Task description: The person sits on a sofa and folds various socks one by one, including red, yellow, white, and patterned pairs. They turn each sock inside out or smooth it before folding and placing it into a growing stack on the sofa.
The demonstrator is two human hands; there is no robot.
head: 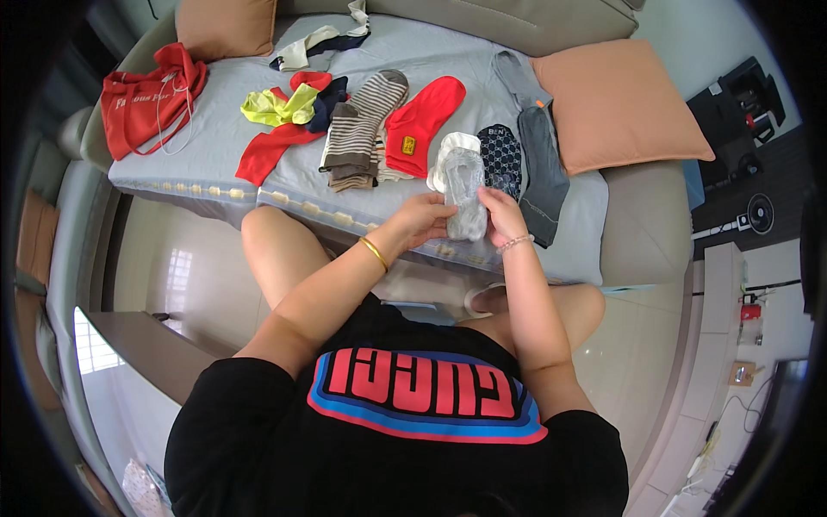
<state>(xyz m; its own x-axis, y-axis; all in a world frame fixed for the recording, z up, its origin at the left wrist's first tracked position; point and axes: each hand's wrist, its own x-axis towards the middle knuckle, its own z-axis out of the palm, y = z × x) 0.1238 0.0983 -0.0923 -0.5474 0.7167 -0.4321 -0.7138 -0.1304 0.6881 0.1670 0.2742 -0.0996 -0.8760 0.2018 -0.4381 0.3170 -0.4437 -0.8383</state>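
Note:
My left hand (423,221) and my right hand (504,216) hold a light grey, see-through sock (464,194) between them at the sofa's front edge. Just behind it lies a white sock (457,145). A dark patterned sock (500,155) is to its right, beside long dark grey socks (540,174). Red socks (423,123) with a yellow patch lie left of the white one, next to a stack of brown-and-white striped socks (368,119). Farther left are a loose yellow-green sock (278,106), a red sock (274,150) and a navy sock (328,105).
A red fabric bag (139,116) with a white cord rests at the sofa's left end. Orange cushions stand at the back left (226,26) and at the right (620,106). White and black socks (316,48) lie near the backrest. A glossy white table (116,400) is at my lower left.

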